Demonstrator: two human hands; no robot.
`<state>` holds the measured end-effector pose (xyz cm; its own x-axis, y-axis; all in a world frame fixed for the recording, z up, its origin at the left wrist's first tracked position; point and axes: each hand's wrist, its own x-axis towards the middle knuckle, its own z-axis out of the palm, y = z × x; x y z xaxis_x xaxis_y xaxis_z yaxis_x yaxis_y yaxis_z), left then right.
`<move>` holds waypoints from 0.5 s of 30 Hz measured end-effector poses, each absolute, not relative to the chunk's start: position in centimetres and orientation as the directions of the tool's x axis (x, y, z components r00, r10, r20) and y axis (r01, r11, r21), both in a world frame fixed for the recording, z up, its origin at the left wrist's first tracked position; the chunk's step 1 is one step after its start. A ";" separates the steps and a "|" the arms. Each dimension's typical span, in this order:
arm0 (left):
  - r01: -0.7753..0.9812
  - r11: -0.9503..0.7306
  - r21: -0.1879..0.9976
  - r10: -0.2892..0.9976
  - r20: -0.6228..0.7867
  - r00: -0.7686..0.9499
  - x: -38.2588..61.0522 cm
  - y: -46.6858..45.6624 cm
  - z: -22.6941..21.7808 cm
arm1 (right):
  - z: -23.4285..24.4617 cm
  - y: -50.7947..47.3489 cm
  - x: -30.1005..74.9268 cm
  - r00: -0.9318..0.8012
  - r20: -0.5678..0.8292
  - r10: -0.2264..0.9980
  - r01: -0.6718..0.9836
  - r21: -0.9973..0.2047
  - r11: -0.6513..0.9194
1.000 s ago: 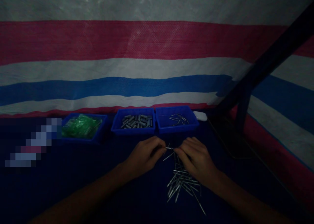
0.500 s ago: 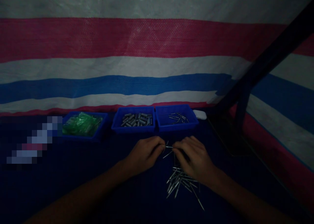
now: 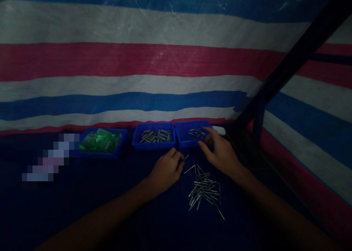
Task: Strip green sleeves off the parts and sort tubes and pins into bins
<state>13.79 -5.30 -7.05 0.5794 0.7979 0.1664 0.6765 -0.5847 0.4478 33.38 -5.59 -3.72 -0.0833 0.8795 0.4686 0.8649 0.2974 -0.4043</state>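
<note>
Here, L hand (image 3: 167, 169) curled, nr rod (image 3: 186, 157), R hand (image 3: 220, 149) spread, nr bin (image 3: 187, 144)

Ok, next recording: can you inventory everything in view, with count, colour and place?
Bins: three, blue, in a row along the table's far side
Plastic wrapping: count unclear, green, left bin
Short metal pieces: many, grey, middle bin
Thin rods: several, silvery, right bin
Loose rods: many, silvery, on the table between the forearms
Small object: one, white, beside the right bin
Pixelated patch: one, pale, left; content hidden
Table: one, dark blue, below
Sheeting: red-white-blue stripes, behind and right
Frame: one, dark, right
Left hand: one, before the middle bin
Right hand: one, at the right bin
</note>
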 end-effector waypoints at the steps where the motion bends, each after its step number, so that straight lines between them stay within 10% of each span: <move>1: 0.686 -0.593 0.421 0.793 0.159 0.588 13.9 -5.3 -7.0 | -4.2 -6.1 33.2 -0.103 0.462 0.881 0.847 -0.423 0.321; 8: 0.703 -0.653 0.280 0.752 0.135 0.645 14.0 -5.2 -7.3 | -5.8 -7.7 32.0 -0.385 0.351 0.853 0.782 -0.366 0.504; 15: 0.615 -0.635 0.467 0.755 0.210 0.621 12.4 -6.0 -6.9 | -5.3 -8.9 30.0 -0.501 0.405 0.765 0.761 -0.214 0.612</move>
<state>12.45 -6.01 -6.92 0.6206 0.7554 0.2103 0.6149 -0.6353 0.4672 30.02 -8.87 -5.35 -0.5011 0.7648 0.4049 0.7612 0.6121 -0.2142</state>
